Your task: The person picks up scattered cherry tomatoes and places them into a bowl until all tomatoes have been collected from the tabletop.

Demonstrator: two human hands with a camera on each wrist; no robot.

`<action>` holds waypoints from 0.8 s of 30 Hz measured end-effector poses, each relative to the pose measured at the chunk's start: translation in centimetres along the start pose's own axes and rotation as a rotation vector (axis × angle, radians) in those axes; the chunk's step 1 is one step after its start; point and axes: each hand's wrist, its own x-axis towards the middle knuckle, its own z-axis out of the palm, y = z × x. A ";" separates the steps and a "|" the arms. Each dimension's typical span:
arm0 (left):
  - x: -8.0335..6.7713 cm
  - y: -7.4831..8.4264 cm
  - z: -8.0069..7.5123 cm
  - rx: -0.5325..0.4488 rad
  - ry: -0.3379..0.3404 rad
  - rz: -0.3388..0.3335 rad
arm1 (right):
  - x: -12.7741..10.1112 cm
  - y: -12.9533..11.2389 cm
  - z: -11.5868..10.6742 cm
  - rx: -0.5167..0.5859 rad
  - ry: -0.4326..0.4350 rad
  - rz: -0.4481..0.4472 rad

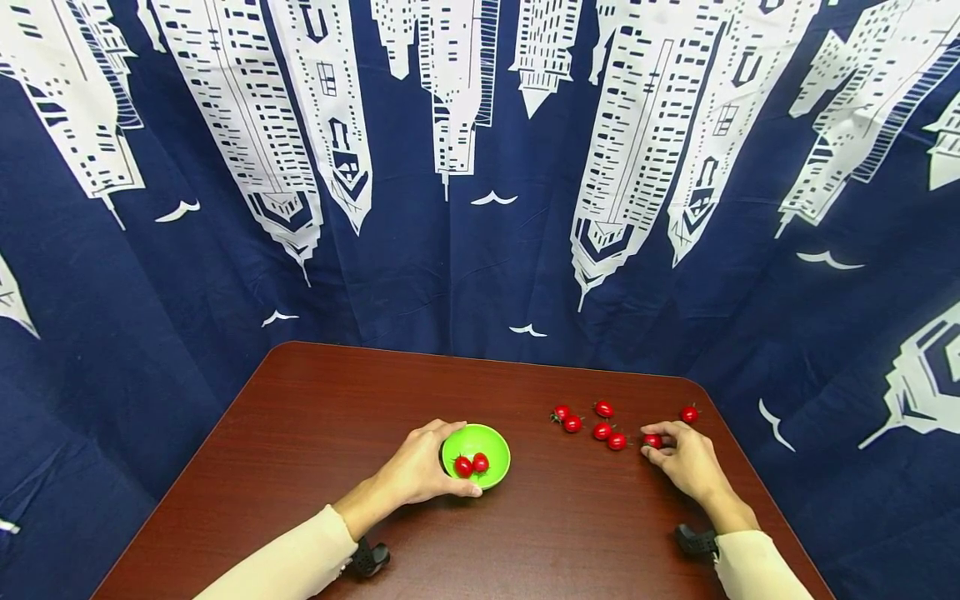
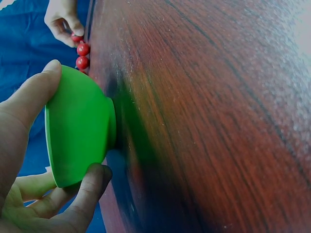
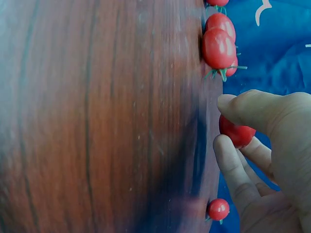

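A small green bowl (image 1: pixel 497 477) stands at the middle of the table, two cherry tomatoes (image 1: pixel 481 462) lying inside it. My left hand (image 1: pixel 422 468) grips the bowl from its left side, thumb and fingers curved round the wall, as the left wrist view shows close up. Toward the table's right side my right hand (image 1: pixel 691 461) pinches a single cherry tomato (image 3: pixel 235 132) between thumb and fingers. Left of that hand lies a loose group of several cherry tomatoes (image 1: pixel 602 431) with green stems. One more cherry tomato (image 1: pixel 688 413) sits just beyond the hand.
The brown wooden table (image 1: pixel 337 400) has its far edge against a dark blue curtain (image 1: pixel 420 275) printed with white buildings and birds. Black wrist devices (image 1: pixel 696 540) are strapped at both sleeves. The right table edge runs close beside the right hand.
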 end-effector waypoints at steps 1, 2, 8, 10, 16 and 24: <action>0.0 0.0 0.0 -0.001 0.000 -0.001 | 0.0 -0.1 0.1 0.002 0.002 -0.002; 0.0 0.0 0.0 0.000 0.000 0.000 | 0.0 -0.2 0.1 0.004 0.005 -0.006; -0.1 0.1 0.0 0.000 0.003 -0.001 | -0.1 -1.0 0.3 0.017 0.033 -0.042; -0.1 0.2 -0.1 -0.003 0.003 -0.005 | 0.0 -1.4 0.4 0.019 0.031 -0.047; -0.1 0.3 -0.2 -0.006 0.002 -0.008 | 0.1 -2.5 0.4 0.022 0.028 -0.056; -0.1 0.3 -0.1 -0.010 -0.005 -0.017 | 0.2 -3.7 0.5 0.036 0.034 -0.087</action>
